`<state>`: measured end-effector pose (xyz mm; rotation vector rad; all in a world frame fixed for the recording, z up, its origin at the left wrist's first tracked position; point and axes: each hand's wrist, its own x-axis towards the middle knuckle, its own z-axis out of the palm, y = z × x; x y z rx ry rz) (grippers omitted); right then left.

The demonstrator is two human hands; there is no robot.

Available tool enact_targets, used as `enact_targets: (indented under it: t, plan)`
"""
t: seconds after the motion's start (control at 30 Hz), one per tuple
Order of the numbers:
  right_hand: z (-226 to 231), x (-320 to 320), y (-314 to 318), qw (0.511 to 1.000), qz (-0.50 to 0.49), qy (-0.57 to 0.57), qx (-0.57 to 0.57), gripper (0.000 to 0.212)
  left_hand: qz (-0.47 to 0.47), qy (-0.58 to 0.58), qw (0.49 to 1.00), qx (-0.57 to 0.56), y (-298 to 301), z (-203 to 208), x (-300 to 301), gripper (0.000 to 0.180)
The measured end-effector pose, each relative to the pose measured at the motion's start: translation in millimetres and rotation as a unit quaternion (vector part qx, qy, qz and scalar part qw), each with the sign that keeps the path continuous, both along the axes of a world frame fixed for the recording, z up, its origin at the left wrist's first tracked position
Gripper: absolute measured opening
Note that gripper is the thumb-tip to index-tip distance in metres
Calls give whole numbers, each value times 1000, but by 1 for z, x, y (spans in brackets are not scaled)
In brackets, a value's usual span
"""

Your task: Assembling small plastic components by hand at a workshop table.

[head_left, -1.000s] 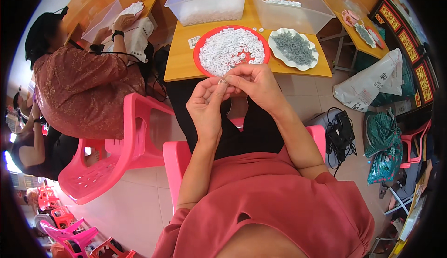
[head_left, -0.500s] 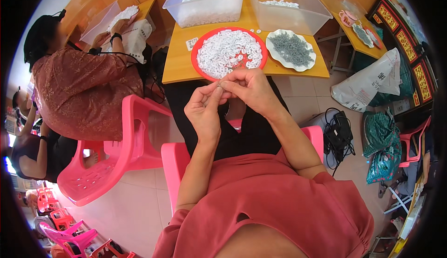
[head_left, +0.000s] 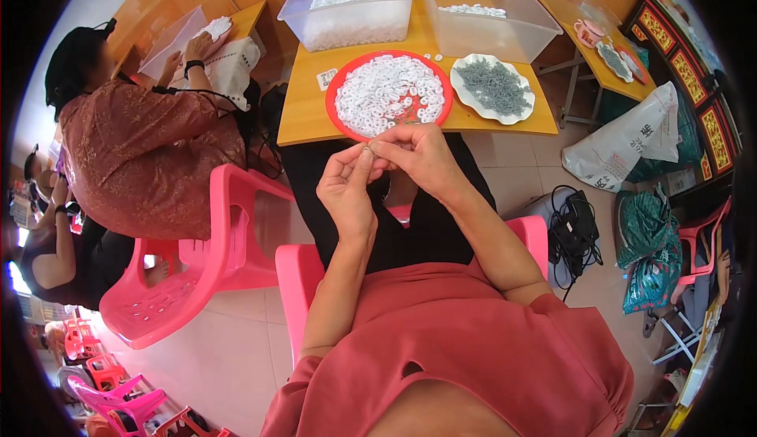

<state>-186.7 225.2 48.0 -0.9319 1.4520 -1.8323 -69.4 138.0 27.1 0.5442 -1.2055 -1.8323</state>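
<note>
Head view: the left hand [head_left: 347, 188] and right hand [head_left: 418, 157] have been kept pinched together on a tiny part [head_left: 369, 151], just before the red tray [head_left: 341, 90] of white rings; the fitting seems unfinished

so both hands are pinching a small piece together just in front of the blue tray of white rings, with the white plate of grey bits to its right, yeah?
Not quite: the tray of white rings is red, not blue, as the head view shows. The rest holds: the left hand and right hand meet fingertip to fingertip just in front of it, and the white plate of grey bits sits to its right.
</note>
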Motion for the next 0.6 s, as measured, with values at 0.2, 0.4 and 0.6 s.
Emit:
enact_targets:
  t: [0.2,0.4,0.6]
  plan:
    - [10,-5,3,1000,-15,13,22,21,-15,8,999,28,-2,8,1,16]
    - [0,-52,10,978,-142,120,91,25,-21,-3,999,37,-6,9,6,18]
    - [-36,-144,-1,871,-281,334,227,20,-30,1,999,43,-6,8,7,17]
